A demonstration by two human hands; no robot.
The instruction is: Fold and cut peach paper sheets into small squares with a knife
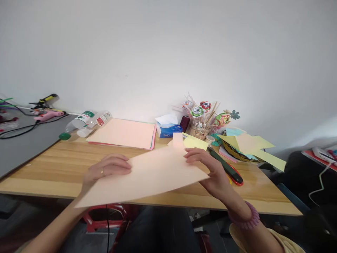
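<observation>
A pale peach sheet of paper (150,175) is held tilted above the front of the wooden table (58,158). My left hand (109,168) grips its left part, fingers close together on top and the thumb hidden beneath. On the right side, my right hand (210,168) has its curved fingers on the upper edge, with the thumb out of sight under the sheet. Just beyond the sheet lie a small pale strip (178,139) and a yellow paper piece (195,143).
A paper stack (123,133) and plastic bottles (84,118) stand back left. Behind are a blue tissue pack (170,130) and a pot of paper flowers (198,128). Dark green-handled scissors (228,167) and a basket with paper scraps (237,153) lie right.
</observation>
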